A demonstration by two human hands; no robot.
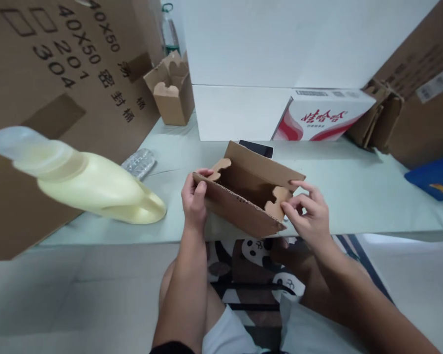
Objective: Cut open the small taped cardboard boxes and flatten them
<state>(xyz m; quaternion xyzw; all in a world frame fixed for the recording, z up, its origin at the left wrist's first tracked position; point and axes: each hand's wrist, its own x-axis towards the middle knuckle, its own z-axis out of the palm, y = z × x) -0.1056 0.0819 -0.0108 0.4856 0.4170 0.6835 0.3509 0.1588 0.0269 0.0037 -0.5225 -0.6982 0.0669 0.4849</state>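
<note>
A brown cardboard box (243, 209) with its top open is held tilted over the front of the table. Its two notched end flaps stand out at the left and right ends. My left hand (195, 201) is closed round the left end, with the thumb on the near panel and the fingers behind. At the other end, my right hand (310, 214) pinches the right notched flap (276, 204) between thumb and fingers. One right finger is raised by the corner of the far panel. The bottom of the box is in shadow.
A pale yellow bottle (103, 189) stands left, before a large carton (77, 73). Behind are a small open box (175, 105), a phone (256, 148), a white and red box (321, 118) and folded cardboard (372, 118). A blue packet (435, 177) lies right on the table (354, 196).
</note>
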